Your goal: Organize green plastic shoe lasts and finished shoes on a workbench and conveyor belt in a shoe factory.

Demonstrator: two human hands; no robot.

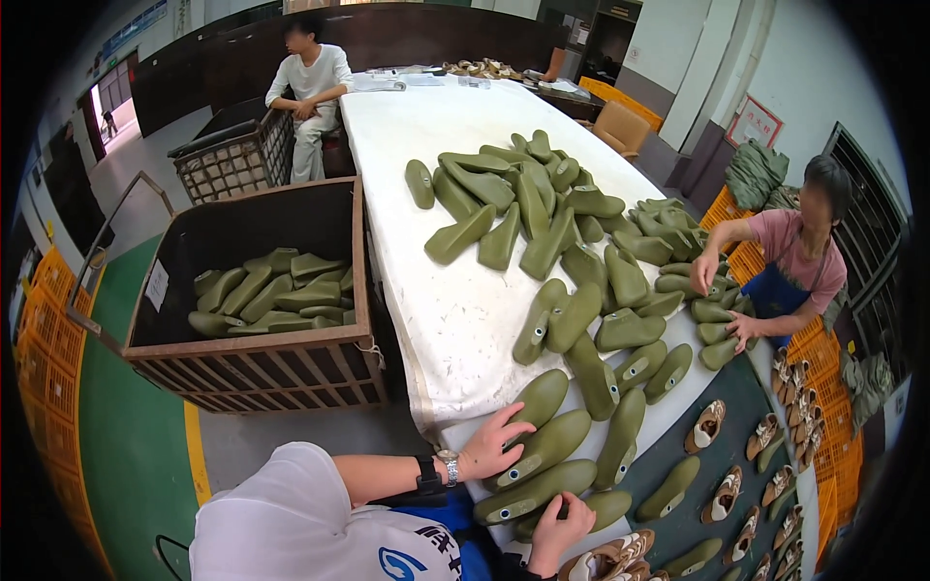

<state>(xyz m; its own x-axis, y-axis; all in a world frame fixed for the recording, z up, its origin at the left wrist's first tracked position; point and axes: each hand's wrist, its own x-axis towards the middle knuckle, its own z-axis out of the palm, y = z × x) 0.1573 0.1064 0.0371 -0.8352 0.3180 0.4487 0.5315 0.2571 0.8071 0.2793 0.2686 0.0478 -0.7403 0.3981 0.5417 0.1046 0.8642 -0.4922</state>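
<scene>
Olive-green plastic shoe lasts lie side by side at the near corner of the white table. My left hand (492, 443) is closed around the heel end of one shoe last (542, 395), thumb and fingers bent over it. Just below are a second last (554, 441) and a third last (542, 484), both with a round hole in the heel end. My right hand (562, 528), fingers curled, grips the nearest shoe last (610, 507) and partly covers it. A watch and a black band circle my left wrist.
A big pile of lasts (533, 198) covers the table's (397, 136) middle. At left stands a wooden-framed bin (242, 339) holding more lasts. Brown-and-white shoes (725, 494) stand in rows on a dark surface. A co-worker (799, 252) handles lasts across the table; another person (315, 92) sits behind.
</scene>
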